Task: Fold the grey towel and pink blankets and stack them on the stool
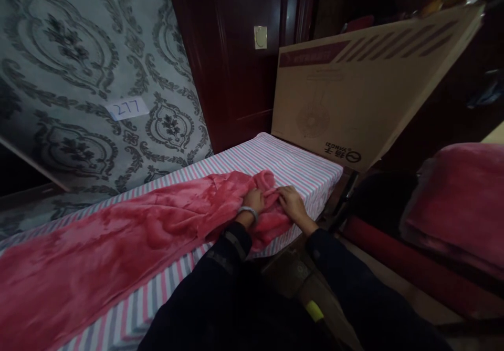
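A long pink fleece blanket [118,230] lies stretched along a bed with a pink, white and grey striped sheet [291,162]. Both my hands rest on the blanket's bunched end near the bed's far corner. My left hand [254,201], with a silver bracelet on the wrist, is closed on a fold of the pink fabric. My right hand [290,199] lies beside it with fingers curled, pinching the blanket's edge. Dark sleeves cover both my arms.
A large flat cardboard box [362,83] leans at the bed's far end against dark wooden panelling [236,51]. A patterned grey mattress [79,67] with a "277" label stands along the left. Another folded pink blanket [460,204] sits at right.
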A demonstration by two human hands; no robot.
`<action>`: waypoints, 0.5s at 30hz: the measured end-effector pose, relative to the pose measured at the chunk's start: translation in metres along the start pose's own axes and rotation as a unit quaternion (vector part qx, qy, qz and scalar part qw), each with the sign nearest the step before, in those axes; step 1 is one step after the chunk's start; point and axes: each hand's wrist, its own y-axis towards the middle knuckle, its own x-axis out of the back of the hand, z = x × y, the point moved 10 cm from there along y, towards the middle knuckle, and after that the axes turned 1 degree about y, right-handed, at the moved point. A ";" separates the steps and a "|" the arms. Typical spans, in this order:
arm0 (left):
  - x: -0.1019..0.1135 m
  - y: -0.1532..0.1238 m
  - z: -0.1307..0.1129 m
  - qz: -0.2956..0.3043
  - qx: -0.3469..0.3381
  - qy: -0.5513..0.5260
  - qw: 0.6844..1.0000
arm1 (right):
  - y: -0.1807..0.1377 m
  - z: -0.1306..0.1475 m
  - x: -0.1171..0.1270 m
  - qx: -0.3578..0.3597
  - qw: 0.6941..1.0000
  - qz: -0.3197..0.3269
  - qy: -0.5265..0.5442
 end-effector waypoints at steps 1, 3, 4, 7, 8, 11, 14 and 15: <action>0.003 0.000 0.003 -0.008 -0.003 -0.013 1.000 | 0.000 0.001 0.004 0.004 1.000 -0.012 0.027; 0.010 0.001 0.004 -0.021 -0.015 -0.041 0.999 | 0.002 0.006 0.013 0.012 0.997 -0.027 0.072; 0.013 0.000 0.003 -0.023 -0.024 -0.053 0.998 | 0.004 0.010 0.017 0.017 0.996 -0.034 0.086; 0.020 -0.002 -0.006 -0.028 -0.055 -0.100 0.993 | 0.012 0.025 0.033 0.047 0.993 -0.049 0.096; 0.023 -0.003 -0.009 -0.034 -0.065 -0.119 0.990 | 0.015 0.031 0.038 0.057 0.993 -0.051 0.092; 0.029 -0.007 -0.014 -0.054 -0.083 -0.160 0.982 | 0.022 0.044 0.052 0.081 0.993 -0.052 0.069; 0.031 -0.009 -0.017 -0.045 -0.082 -0.159 0.983 | 0.026 0.055 0.052 0.111 0.993 -0.011 0.037; 0.033 -0.010 -0.019 -0.042 -0.081 -0.151 0.984 | 0.027 0.059 0.047 0.121 0.992 0.022 0.023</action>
